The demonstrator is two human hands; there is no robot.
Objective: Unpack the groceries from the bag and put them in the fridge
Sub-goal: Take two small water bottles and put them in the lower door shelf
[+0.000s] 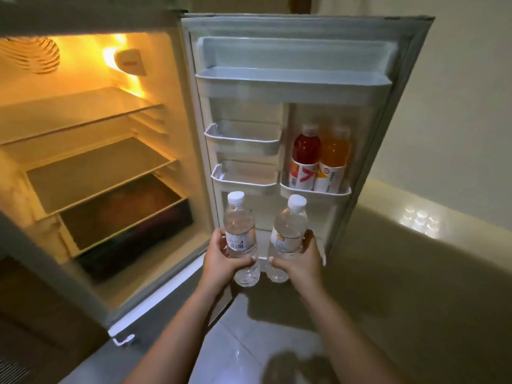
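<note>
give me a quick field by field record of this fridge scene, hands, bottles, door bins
left hand: left hand grips a clear water bottle, upright
right hand: right hand grips a second water bottle, upright
fridge door: fridge door open
door bin: lower right bin holds a red drink bottle and an orange drink bottle
inner shelves: nothing visible on them

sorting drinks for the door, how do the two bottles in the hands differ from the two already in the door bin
The two water bottles hold clear liquid; the red drink and the orange drink are coloured. The water bottles are gripped, one each, by the left hand and right hand; the drinks stand in the door bin. All four are capped.
</note>
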